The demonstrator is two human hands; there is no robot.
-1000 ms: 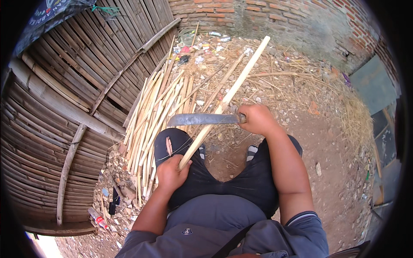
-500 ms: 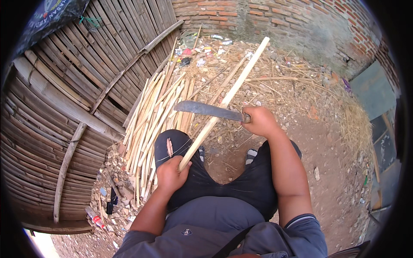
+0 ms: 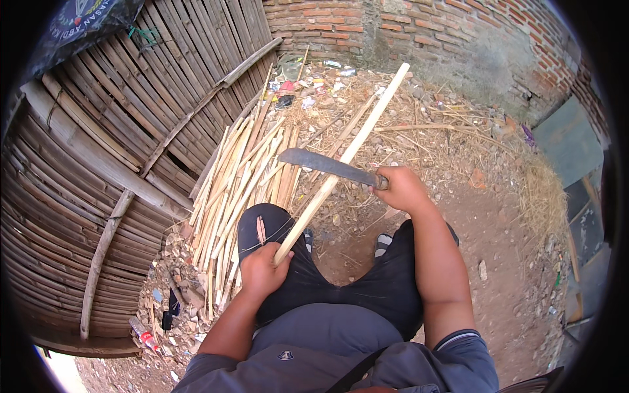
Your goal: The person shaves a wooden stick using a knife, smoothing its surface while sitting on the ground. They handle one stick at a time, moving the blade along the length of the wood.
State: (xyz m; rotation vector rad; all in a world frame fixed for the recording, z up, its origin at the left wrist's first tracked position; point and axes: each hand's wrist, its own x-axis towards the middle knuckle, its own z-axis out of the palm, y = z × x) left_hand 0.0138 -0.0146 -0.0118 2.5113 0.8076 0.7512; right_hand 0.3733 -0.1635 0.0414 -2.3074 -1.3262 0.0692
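My left hand (image 3: 265, 268) is closed around the near end of a long pale bamboo strip (image 3: 370, 124), beside my left knee. The strip slants up and away to the right. In my right hand (image 3: 401, 188) is the handle of a machete (image 3: 321, 165), its dark, broad blade pointing left. The blade lies across the strip near its middle and appears to touch it. Just beyond my left knee, many similar bamboo strips (image 3: 232, 190) lie in a loose pile.
A bamboo slat wall (image 3: 98, 137) rises on the left, and a brick wall (image 3: 445, 39) stands at the back. Scraps of litter (image 3: 308, 101) and dry straw (image 3: 540, 190) are scattered over the dirt. A plastic bottle (image 3: 144, 333) lies at lower left; grey panels (image 3: 570, 141) lean at right.
The machete has shifted slightly to the right and its blade tilts more. My right hand has moved a little right and down. The left hand keeps its hold on the strip.
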